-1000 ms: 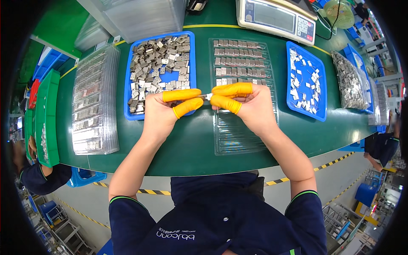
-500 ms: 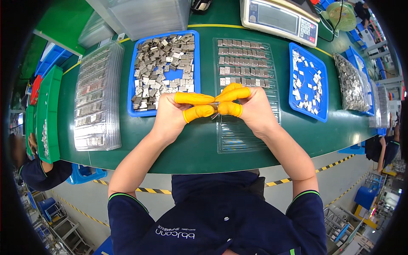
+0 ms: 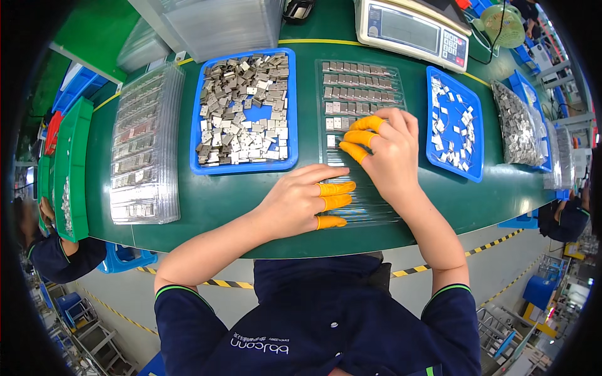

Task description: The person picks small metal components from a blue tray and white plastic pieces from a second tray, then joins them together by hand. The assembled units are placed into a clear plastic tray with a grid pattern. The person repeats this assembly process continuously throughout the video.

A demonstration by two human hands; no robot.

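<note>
The clear plastic tray (image 3: pixel 323 194) lies in front of me, with several rows of small grey metal parts (image 3: pixel 357 80) in its far half. My left hand (image 3: pixel 295 197) rests over the tray's near left side, fingers apart, three of them in yellow finger covers, holding nothing. Over the tray's middle, my right hand (image 3: pixel 392 147) has its yellow-covered fingers bent close together. A single metal part (image 3: pixel 331 141) sits in the slot right beside those fingertips. What lies under the right fingers, if anything, is hidden.
A blue bin (image 3: pixel 195 150) heaped with metal parts stands left of the tray, beside stacked filled trays (image 3: pixel 144 150). At right is a blue bin (image 3: pixel 480 125) of white wired pieces, then a bag of parts (image 3: pixel 517 125). A scale (image 3: pixel 411 31) stands behind. A person's arm shows far left.
My hands were together holding a small metal part with thin wires. They have parted: the right moved to the tray's middle, the left down over its near side. One part now shows beside the right fingertips.
</note>
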